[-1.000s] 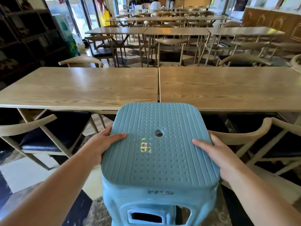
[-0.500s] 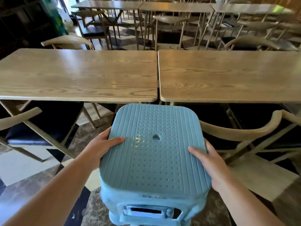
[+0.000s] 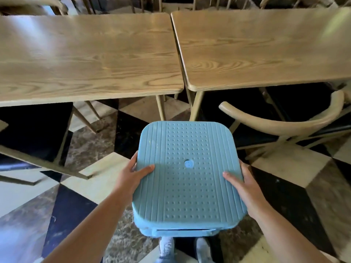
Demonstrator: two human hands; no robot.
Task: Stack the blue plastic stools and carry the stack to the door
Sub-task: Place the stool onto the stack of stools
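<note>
Two wooden tables (image 3: 91, 54) stand side by side at twelve o'clock. The blue stools (image 3: 188, 175) hang between my palms, long axis toward twelve; I count perhaps two nested. My left hand (image 3: 131, 175) at nine and right hand (image 3: 245, 186) at three clasp the seat's edges, equally near.

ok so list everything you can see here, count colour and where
blue stool stack: at least two nested, exact count unclear, blue, centre, held above the floor
tables: two, light wood, side by side behind the stack
chair: one clear, light wood with a dark seat, right, under the table; more chairs partly seen
floor: cream, black and brown marbled tiles
shoes: two, pale, bottom centre
left hand: grips the stack's left edge
right hand: grips its right edge
</note>
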